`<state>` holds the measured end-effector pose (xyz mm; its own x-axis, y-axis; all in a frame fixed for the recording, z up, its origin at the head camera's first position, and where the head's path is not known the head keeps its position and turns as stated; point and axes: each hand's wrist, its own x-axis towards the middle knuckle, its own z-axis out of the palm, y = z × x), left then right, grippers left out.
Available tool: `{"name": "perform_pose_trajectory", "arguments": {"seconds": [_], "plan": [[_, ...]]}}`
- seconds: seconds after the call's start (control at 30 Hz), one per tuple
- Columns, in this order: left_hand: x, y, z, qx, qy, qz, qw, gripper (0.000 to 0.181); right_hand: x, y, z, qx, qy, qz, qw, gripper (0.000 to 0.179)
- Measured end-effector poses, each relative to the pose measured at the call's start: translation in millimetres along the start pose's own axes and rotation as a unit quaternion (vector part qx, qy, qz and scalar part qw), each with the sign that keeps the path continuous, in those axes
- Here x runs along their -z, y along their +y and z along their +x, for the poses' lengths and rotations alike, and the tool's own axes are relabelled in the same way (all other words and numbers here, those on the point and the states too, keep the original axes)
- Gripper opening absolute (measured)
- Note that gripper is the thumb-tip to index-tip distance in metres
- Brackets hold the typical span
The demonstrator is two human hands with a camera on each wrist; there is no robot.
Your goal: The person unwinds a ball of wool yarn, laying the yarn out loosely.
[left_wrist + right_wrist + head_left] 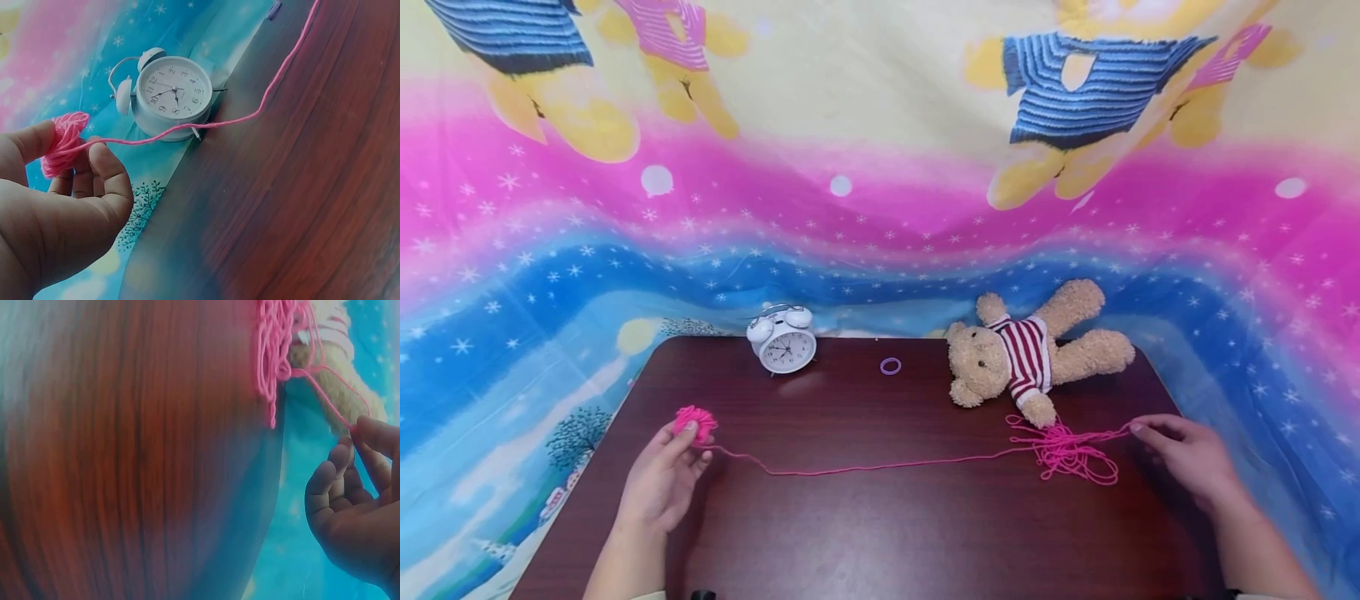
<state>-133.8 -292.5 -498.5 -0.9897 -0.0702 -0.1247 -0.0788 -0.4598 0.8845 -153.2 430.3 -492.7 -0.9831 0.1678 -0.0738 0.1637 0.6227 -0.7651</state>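
Between thumb and fingers my left hand (666,475) holds a small wound bundle of pink yarn (697,423), raised over the table's left side. From this bundle one strand (865,468) runs across to a loose tangle of pink yarn (1071,450) on the right. My right hand (1187,458) pinches a loop of that tangle between thumb and fingertips, drawing it out to the right. In the right wrist view, the pinched loop (331,403) leads from the tangle (275,350) to the fingertips.
A teddy bear (1030,358) in a striped shirt lies behind the tangle, one arm touching it. At the back stand a white twin-bell alarm clock (784,342) and a purple ring (891,366). The dark wooden table (880,533) meets a patterned cloth (880,250) behind.
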Motion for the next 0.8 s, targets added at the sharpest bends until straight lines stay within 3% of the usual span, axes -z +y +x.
{"name": "perform_pose_trajectory", "arguments": {"seconds": [0.2,0.6,0.8], "plan": [[-8.4,-2.9,0.5,-0.002,0.000,0.016,0.9999,0.015,-14.7,-16.2,-0.7,0.010,-0.026,-0.030,0.9992,0.052],[-24.6,-8.1,4.1,0.011,0.015,0.041,0.9990,0.021,-46.2,-40.1,1.7,0.011,-0.061,-0.005,0.9981,0.050],[-30.9,-10.5,6.0,0.009,0.017,0.049,0.9986,0.024,-58.5,-48.6,3.6,0.031,-0.068,-0.026,0.9969,0.044]]}}
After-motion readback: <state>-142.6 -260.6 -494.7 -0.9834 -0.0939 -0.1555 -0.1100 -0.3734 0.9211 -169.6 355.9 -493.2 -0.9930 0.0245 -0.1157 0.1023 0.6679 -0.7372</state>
